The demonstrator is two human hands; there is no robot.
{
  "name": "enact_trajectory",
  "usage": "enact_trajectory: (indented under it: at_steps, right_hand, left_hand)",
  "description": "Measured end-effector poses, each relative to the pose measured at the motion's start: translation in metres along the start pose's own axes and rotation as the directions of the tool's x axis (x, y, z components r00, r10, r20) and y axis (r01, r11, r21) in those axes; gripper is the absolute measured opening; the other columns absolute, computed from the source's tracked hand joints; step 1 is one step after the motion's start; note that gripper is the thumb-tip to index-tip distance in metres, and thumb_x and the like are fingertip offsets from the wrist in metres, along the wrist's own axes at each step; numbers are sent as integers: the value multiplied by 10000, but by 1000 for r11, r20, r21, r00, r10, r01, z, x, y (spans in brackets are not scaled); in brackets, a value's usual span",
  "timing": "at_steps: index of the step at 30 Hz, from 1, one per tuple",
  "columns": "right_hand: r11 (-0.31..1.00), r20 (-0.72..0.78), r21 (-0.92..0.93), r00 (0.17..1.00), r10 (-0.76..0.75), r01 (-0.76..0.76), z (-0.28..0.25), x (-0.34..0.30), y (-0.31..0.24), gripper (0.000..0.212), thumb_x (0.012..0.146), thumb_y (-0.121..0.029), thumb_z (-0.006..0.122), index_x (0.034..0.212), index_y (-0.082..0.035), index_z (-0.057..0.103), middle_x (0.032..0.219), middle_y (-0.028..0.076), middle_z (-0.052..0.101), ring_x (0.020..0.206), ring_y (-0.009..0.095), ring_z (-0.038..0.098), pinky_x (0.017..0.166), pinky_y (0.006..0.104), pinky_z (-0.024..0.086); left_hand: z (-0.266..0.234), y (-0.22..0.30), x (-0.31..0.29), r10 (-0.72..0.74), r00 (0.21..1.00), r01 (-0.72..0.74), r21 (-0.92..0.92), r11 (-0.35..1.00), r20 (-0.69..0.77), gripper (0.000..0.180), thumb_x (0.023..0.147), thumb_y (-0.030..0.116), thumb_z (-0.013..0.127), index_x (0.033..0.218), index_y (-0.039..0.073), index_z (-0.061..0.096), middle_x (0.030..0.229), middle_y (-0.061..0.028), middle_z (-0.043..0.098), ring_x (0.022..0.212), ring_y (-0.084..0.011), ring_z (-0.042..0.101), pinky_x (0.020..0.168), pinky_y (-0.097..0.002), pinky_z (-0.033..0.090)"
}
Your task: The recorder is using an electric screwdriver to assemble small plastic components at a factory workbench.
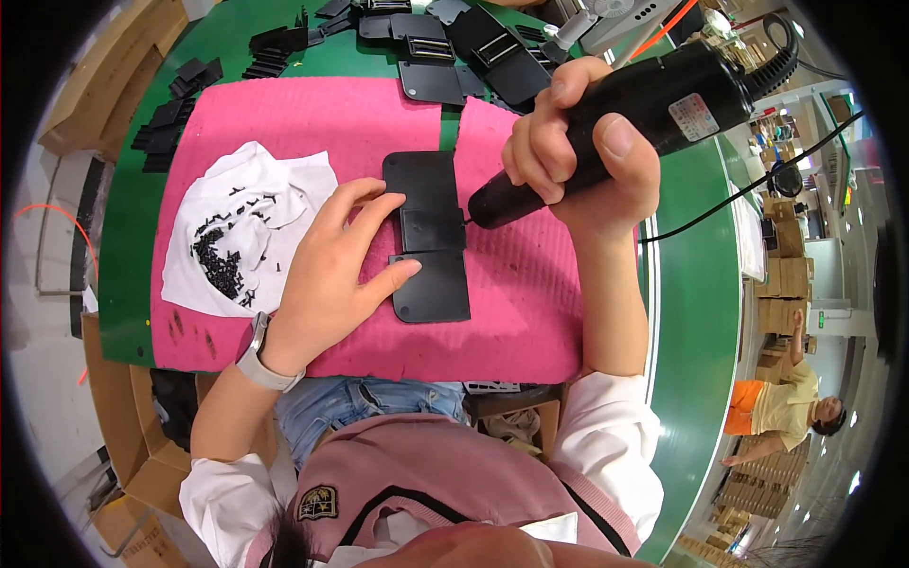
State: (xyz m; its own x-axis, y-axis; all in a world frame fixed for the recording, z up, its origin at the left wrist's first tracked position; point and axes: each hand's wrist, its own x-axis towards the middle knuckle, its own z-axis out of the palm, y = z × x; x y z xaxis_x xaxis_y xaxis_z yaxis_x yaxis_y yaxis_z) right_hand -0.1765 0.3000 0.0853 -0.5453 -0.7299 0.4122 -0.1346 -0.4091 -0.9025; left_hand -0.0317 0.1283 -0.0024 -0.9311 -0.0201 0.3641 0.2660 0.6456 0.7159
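The plate (431, 232) lies on the pink sheet (530, 327) over the green bench (696, 346), just right of the left hand (327, 260) and to the left of and nearer the body than the right hand (615, 189). The left hand is spread, thumb and fingertips resting on the plate's left side; whether any finger is tucked beneath, I cannot tell. The right hand is wrapped around the driver (658, 99), its tip at the plate's right edge; whether it is seated in a screw is too small to tell.

The plate could skid or turn under the driver, since the left hand seems to bear on one side only while the tip meets the other. A driver leaning off line could slip and scratch the surface. A sweep of the left wrist might scatter the screws (220, 260) on the cloth (305, 180) beside it.

The plate lies flat, its long axis running away from the body, across the spread fingers, the far end leaning slightly left. The driver slants down leftward from the right hand, tip towards the plate.
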Motion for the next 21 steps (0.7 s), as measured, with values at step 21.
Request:
enact_trajectory:
  at_steps: [21]
  right_hand:
    - [1000, 114, 27, 993, -3, -1, 11, -1, 5, 269, 818, -215, 594, 929, -24, 442, 560, 55, 442, 405, 124, 397, 387, 252, 337]
  left_hand:
    - [1, 4, -1, -16, 1000, 15, 81, 997, 10, 468, 736, 126, 702, 1160, 8, 543, 1215, -159, 481, 1121, -336, 505, 945, -378, 409]
